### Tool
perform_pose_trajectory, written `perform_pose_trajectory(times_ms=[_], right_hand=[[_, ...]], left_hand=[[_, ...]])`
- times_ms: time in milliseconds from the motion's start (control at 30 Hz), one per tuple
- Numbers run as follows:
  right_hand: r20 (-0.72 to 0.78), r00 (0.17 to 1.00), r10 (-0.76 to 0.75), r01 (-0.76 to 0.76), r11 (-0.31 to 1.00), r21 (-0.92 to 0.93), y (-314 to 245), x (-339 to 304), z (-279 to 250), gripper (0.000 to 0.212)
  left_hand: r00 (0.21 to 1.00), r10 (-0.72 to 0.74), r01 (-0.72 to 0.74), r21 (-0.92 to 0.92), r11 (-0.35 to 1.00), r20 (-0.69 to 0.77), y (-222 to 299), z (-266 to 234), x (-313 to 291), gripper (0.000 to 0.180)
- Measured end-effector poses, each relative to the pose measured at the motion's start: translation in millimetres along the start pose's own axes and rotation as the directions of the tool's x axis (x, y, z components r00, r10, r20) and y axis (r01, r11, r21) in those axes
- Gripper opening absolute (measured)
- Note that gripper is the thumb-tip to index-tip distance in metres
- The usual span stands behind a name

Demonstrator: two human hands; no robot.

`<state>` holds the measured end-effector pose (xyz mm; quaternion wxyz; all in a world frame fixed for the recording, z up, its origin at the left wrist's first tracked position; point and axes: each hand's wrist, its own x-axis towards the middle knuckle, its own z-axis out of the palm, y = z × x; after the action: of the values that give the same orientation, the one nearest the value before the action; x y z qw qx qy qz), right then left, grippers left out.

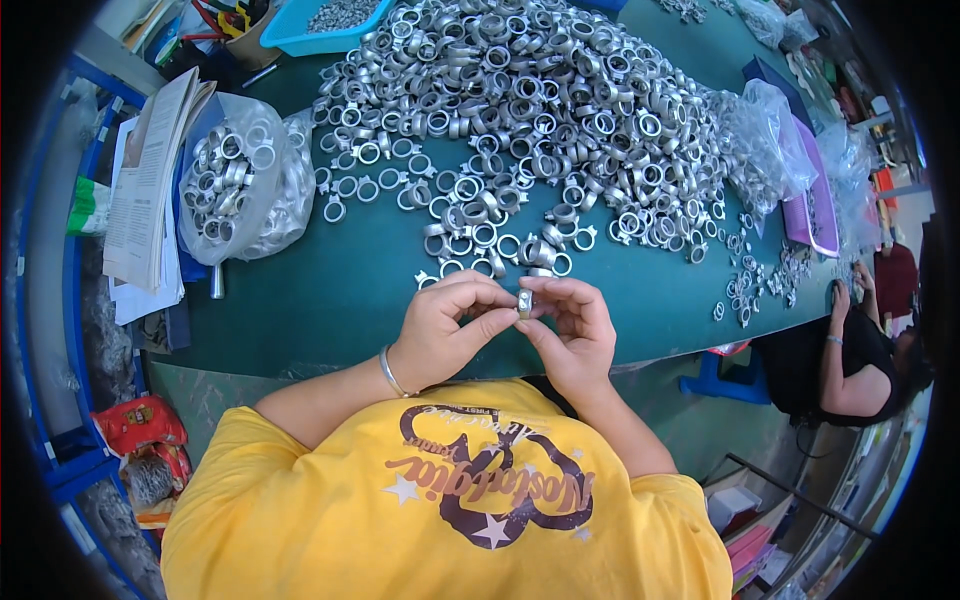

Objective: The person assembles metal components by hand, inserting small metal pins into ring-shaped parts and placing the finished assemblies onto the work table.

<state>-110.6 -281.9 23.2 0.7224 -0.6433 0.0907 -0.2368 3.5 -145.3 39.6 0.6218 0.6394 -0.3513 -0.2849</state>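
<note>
Between my two hands, close to the table's near edge, is a small metal ring clamp point(525, 303) with its side turned up. My left hand point(452, 325) pinches it from the left with thumb and fingers. From the right, my right hand point(572, 328) grips the same piece between thumb and forefinger. Just beyond my fingers lie several loose silvery ring clamps point(485, 235), at the near fringe of a large heap of the same parts point(520, 90).
A plastic bag point(225, 200) of rings stands left, beside stacked papers point(145, 190). A blue tray point(325, 30) of small parts is at the back left, a purple bin point(818, 200) at the right. Small rings point(745, 290) lie near a co-worker point(850, 360) seated at right.
</note>
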Motion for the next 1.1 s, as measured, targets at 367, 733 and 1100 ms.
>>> perform_pose_trajectory(times_ms=[367,733,1100], right_hand=[[0.238,0.867,-0.438,0.498,0.748,-0.439,-16,16,6,0.022],[0.058,0.985,-0.161,0.135,0.531,-0.836,9,67,-42,0.009],[0.353,0.934,-0.061,0.206,0.899,-0.388,-21,46,-11,0.01]], left_hand=[[0.819,-0.454,0.524,-0.78,0.342,0.35,-5,-8,5,0.026],[0.87,-0.477,0.469,-0.501,0.727,0.123,0,-3,6,0.013],[0.999,0.032,-0.031,0.027,0.999,-0.041,-8,-10,14,0.019]])
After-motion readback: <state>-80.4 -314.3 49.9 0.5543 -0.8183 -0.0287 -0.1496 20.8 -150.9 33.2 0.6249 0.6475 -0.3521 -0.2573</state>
